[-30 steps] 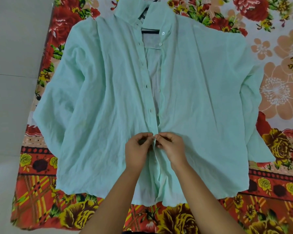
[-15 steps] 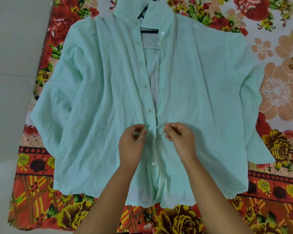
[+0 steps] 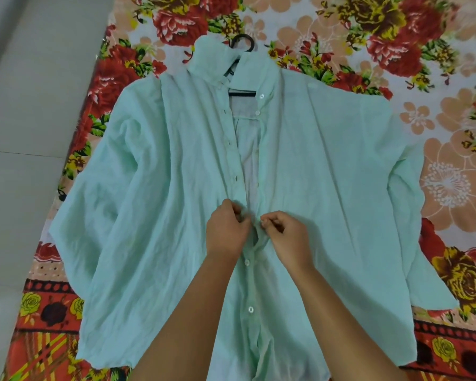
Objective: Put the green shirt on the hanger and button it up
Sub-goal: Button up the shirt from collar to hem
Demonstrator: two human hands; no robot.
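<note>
The pale green shirt (image 3: 160,204) lies spread flat, front up, on a flowered sheet. A black hanger (image 3: 241,92) sits inside it; the bar shows in the open neck and the hook sticks out above the collar. Two white buttons below my hands are fastened; above my hands the front gapes open. My left hand (image 3: 226,232) pinches the left front edge at mid-chest. My right hand (image 3: 285,236) pinches the right front edge beside it, fingertips a few centimetres from the left hand's.
The flowered sheet (image 3: 437,111) covers the surface all around the shirt. A pale tiled floor (image 3: 25,133) runs along the left side. Both sleeves spread out sideways over the sheet.
Both hands have moved up the shirt front from the lower button to the one above. The view has tilted up, and the hanger's hook now shows.
</note>
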